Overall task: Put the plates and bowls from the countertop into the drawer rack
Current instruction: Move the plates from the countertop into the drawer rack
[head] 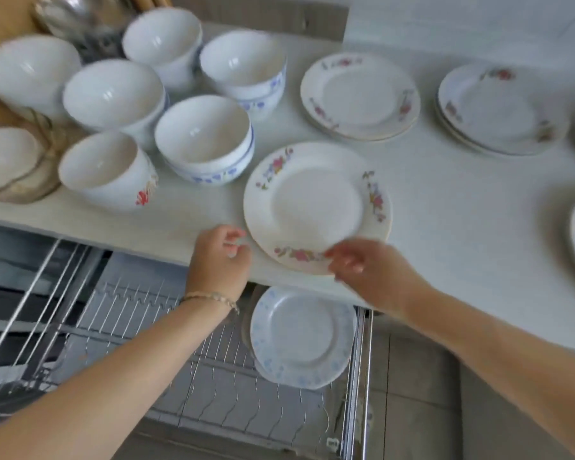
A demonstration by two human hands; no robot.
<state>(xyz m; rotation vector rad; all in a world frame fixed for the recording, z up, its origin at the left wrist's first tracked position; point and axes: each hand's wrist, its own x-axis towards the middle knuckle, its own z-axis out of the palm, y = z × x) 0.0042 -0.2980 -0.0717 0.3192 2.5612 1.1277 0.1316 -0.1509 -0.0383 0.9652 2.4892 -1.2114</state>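
Few dishes are racked: only blue-speckled plates (301, 336) stand in the drawer rack (213, 376), lower centre. Left hand (218, 260) hovers loosely curled, empty; right hand (365, 270) pinches the floral plate (316, 207) at centre. Bowls (203, 137) upper left and plate stacks (359, 94) upper right wait on the countertop (445, 194).

This is a home kitchen. A pale worktop (445, 200) fills the upper half of the frame, crowded with white bowls (113, 94) at the upper left and flowered plates (359, 94) toward the right. Below its front edge, at the lower middle, a pulled-out drawer holds a wire dish rack (213, 376) with a blue-patterned plate (302, 336) standing in it. Tiled floor (412, 410) shows at the lower right.
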